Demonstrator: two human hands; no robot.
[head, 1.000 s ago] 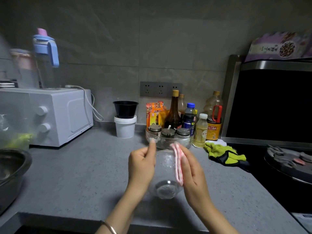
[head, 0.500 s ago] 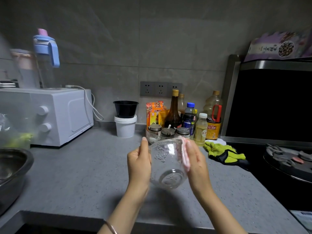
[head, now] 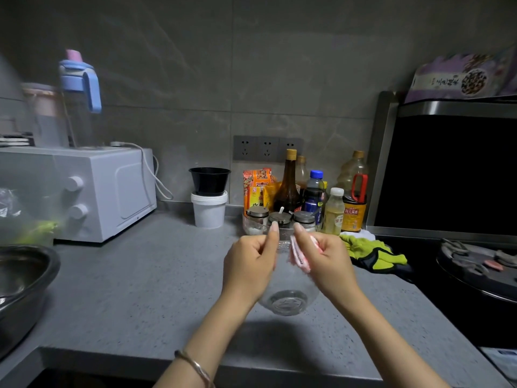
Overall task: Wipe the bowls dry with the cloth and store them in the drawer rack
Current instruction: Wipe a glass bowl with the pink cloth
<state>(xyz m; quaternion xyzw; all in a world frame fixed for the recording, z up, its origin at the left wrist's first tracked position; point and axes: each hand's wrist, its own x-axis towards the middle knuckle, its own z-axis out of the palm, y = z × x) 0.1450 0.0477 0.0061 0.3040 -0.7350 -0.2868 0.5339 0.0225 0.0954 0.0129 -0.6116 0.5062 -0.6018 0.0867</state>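
A clear glass bowl (head: 289,299) is held above the grey counter (head: 134,298), its base turned toward me. My left hand (head: 251,264) grips its left rim with the thumb up along the edge. My right hand (head: 326,261) pinches a folded pink cloth (head: 298,254) against the bowl's right rim. Most of the bowl's wall is hidden between the two hands.
A steel basin (head: 22,287) sits at the left edge and a white microwave (head: 92,191) behind it. A white tub with a black bowl (head: 209,201), condiment bottles (head: 313,197) and jars stand at the back. Green gloves (head: 372,254) lie right, beside the black stove (head: 475,270).
The bowl has been turned and lowered between the hands. My right hand with the cloth has slid along the rim toward the top, and my left thumb has come closer to it.
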